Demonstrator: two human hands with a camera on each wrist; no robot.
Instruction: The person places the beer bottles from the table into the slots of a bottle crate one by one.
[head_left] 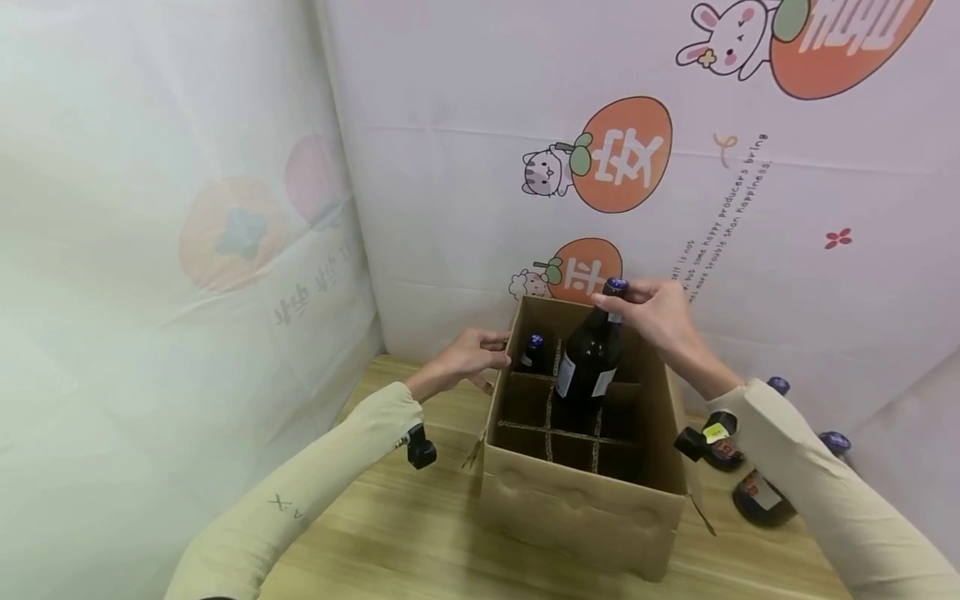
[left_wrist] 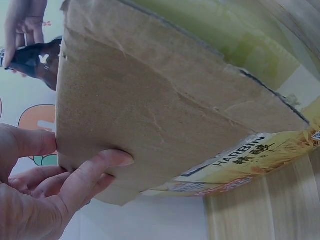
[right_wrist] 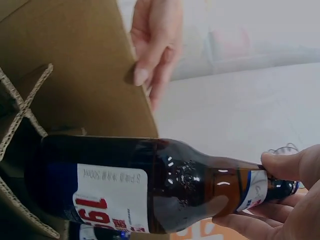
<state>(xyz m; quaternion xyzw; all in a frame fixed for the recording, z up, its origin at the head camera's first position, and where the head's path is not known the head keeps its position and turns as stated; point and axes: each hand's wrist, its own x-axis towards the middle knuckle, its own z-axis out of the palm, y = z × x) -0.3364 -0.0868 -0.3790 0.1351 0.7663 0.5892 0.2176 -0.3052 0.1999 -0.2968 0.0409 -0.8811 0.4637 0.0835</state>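
A brown glass beer bottle [head_left: 588,354] with white labels and a blue cap stands tilted over a cardboard box [head_left: 577,512]. My right hand [head_left: 660,317] grips it by the neck, thumb on one side and fingers on the other in the right wrist view. The bottle's base is among the cardboard dividers [head_left: 573,435]. My left hand [head_left: 468,360] holds the box's left wall near the far corner. Its thumb hooks over the rim, and its other fingers press the outside flap [left_wrist: 150,100]. Another blue-capped bottle [head_left: 536,342] sits in the far-left compartment.
Two more bottles, one nearer [head_left: 761,498] and one farther [head_left: 723,454], stand on the wooden table right of the box, partly behind my right forearm. Printed white cloth [head_left: 450,208] hangs close behind the box. Box flaps stick out at the sides.
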